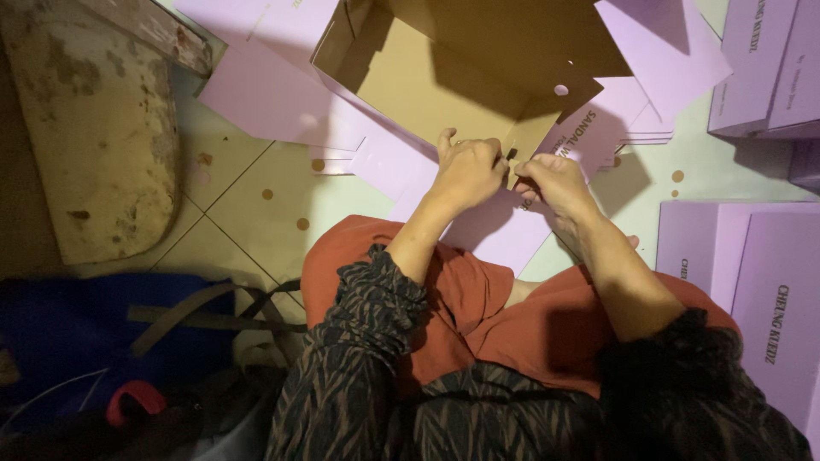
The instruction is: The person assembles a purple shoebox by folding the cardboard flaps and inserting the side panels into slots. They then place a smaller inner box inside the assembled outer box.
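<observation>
A half-folded cardboard box (pixel 427 81), lilac outside and brown inside, stands on the tiled floor in front of my knees. My left hand (pixel 465 171) and my right hand (pixel 555 181) meet at its near brown flap (pixel 525 141), both pinching the flap's edge between fingers and thumb. The flap's tip is hidden between my fingers. More flat lilac blanks (pixel 265 94) lie spread under and around the box. My legs in rust-red trousers (pixel 478 299) are folded below.
Finished lilac boxes are stacked at the right (pixel 760 273) and upper right (pixel 769 68). A worn beige slab (pixel 94 128) leans at the left. A dark blue bag with brown straps (pixel 111 324) lies at lower left.
</observation>
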